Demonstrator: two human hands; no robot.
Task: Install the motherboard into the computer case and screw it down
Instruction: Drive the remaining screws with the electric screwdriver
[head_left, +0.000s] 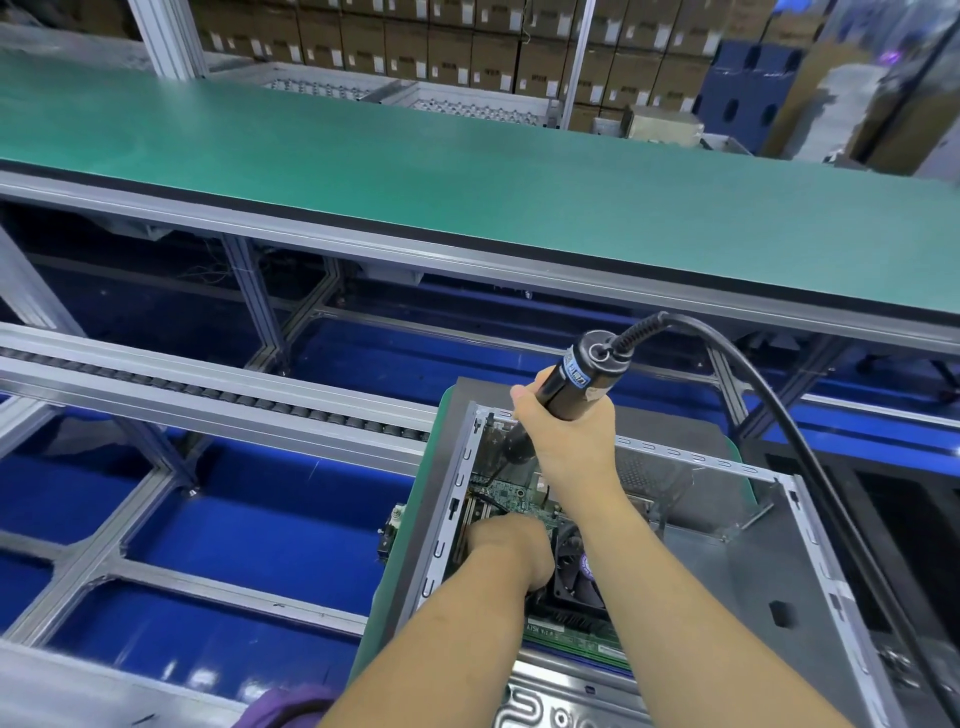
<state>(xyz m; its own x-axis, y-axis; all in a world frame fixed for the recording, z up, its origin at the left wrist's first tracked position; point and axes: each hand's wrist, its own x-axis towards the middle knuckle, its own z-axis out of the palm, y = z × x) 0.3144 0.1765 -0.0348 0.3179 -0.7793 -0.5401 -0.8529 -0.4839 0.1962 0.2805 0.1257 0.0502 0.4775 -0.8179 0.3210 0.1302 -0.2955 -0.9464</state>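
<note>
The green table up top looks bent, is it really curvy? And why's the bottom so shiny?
Head view: the green table likely only bows from the wide-angle lens; far boxes look soft; light glares off the computer case floor's bare metal; the right hand gripping the screwdriver stays sharp.

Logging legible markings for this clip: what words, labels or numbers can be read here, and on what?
"A75M V:1.0", uncertain: white print on the green motherboard edge.
Blue label on the black corded electric screwdriver: too blurred to read.
Round purple sticker on the black cooler fan: unreadable.
White labels on the stacked brown cardboard boxes: too small.
</note>
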